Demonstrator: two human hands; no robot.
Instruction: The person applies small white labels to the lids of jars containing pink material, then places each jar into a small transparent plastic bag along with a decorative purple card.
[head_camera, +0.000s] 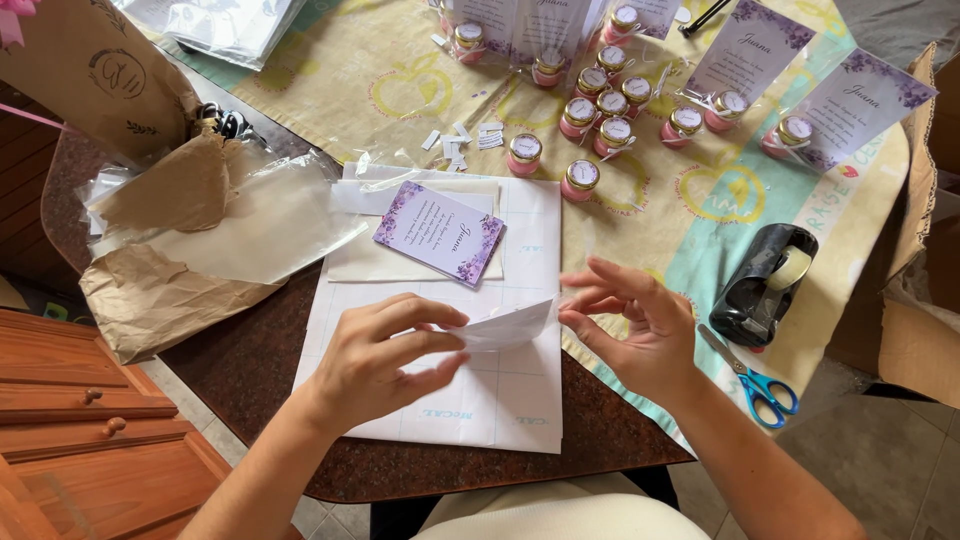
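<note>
While we look down over the gridded backing sheet (440, 390) lying on the counter (250, 360), we see our left hand (385, 355) pinching one end of a small white slip of paper (505, 325), thumb and fingers closed on it just above the sheet's middle. Its long axis runs across us, left to right, and its free end lifts toward our right hand (640, 325), which hovers at that tip with fingers spread and loosely curled; we cannot tell whether a fingertip touches it. So the slip lies between the hands, held by the left, nearest the right at its far end. Beyond the slip, on the sheet's far half, rests a purple-flowered card (440, 232) atop a clear sleeve (415, 262). To the sheet's right sit a black tape dispenser (765, 285) and blue-handled scissors (755, 380). Farther off stand small pink jars (585, 110) with lids on, contents hidden. Left of the sheet slumps crumpled brown paper (150, 295).
</note>
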